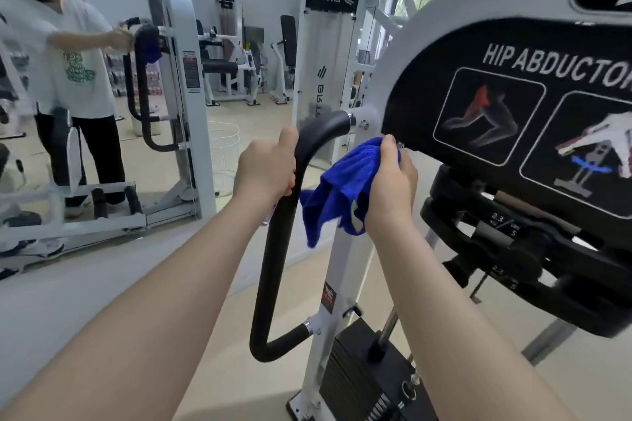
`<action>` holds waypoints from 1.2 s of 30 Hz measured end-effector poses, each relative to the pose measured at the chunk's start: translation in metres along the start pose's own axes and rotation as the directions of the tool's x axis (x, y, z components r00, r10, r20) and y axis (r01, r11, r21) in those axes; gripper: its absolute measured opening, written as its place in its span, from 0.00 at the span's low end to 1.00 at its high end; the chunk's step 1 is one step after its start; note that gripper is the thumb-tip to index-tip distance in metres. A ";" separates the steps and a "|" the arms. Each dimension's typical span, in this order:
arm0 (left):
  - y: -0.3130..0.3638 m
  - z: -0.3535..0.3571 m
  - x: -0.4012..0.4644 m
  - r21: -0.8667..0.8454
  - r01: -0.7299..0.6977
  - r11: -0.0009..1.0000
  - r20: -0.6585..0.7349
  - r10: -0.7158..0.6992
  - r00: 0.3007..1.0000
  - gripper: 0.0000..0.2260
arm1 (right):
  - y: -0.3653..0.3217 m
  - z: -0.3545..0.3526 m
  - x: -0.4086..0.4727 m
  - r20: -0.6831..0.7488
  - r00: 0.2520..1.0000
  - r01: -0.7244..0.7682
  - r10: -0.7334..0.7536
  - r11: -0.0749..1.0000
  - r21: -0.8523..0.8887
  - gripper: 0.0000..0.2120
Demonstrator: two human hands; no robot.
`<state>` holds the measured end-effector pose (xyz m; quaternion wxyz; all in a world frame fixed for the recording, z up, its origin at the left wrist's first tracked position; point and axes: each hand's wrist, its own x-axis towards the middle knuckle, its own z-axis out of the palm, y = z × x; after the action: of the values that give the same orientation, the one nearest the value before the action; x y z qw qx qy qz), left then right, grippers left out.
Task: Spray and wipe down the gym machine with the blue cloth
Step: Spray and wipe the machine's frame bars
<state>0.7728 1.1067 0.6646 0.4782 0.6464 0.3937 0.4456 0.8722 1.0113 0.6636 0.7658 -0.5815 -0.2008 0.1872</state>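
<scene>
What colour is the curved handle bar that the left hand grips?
Black, matte. The handle bar shows best in the head view, bolted to the white machine frame.

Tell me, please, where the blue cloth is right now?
In the head view the blue cloth hangs bunched in the right hand, just right of the black curved handle that the left hand grips.

The black placard (513,120) on the gym machine (444,44) reads "HIP ABDUCTOR" in white capitals above two exercise diagrams. In the mirror (102,113), the white weight-stack column (325,55) shows the reversed brand lettering "BRTW". Small labels (502,220) on the weight plates show "2.3" and "5".
</scene>
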 end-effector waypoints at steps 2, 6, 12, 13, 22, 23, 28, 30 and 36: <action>0.006 0.001 0.014 0.002 0.006 1.000 -0.001 -0.006 1.000 0.19 | -0.003 0.006 0.006 0.008 1.000 0.018 -0.018 0.998 -0.052 0.15; -0.009 -0.005 0.023 0.055 0.101 0.993 -0.006 -0.101 0.995 0.17 | 0.005 0.015 0.005 0.047 0.998 0.044 -0.036 0.982 -0.182 0.13; -0.033 -0.010 0.020 0.120 0.215 0.969 -0.005 -0.216 0.976 0.20 | 0.015 0.012 -0.004 0.110 0.994 0.060 -0.027 0.948 -0.313 0.06; -0.036 -0.009 0.018 0.131 0.224 0.966 -0.011 -0.225 0.974 0.20 | 0.017 0.011 -0.005 0.116 0.993 0.068 -0.032 0.945 -0.320 0.06; -0.101 -0.018 0.002 0.092 0.494 0.865 -0.049 -0.491 0.870 0.21 | 0.003 -0.001 -0.007 0.098 0.980 0.197 -0.171 0.885 -0.423 0.07; -0.117 -0.018 -0.004 0.102 0.535 0.839 -0.052 -0.533 0.845 0.21 | 0.009 -0.002 -0.008 0.110 0.981 0.191 -0.159 0.877 -0.440 0.06; -0.152 -0.012 -0.018 0.072 0.651 0.756 -0.063 -0.648 0.759 0.17 | 0.030 -0.001 -0.013 0.134 0.967 0.254 -0.215 0.834 -0.490 0.09; -0.150 -0.008 -0.018 0.091 0.608 0.789 -0.051 -0.606 0.794 0.17 | 0.026 0.001 -0.011 0.147 0.923 0.381 -0.356 0.784 -0.491 0.07; -0.100 -0.022 -0.014 -0.001 0.277 0.961 0.083 -0.276 0.958 0.22 | -0.010 0.035 0.021 0.333 0.673 0.673 -0.660 0.361 -0.646 0.11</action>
<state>0.7397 1.1229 0.5685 0.5556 0.5997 0.4573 0.3500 0.8726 1.0482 0.6835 0.4757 -0.6997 -0.4809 -0.2299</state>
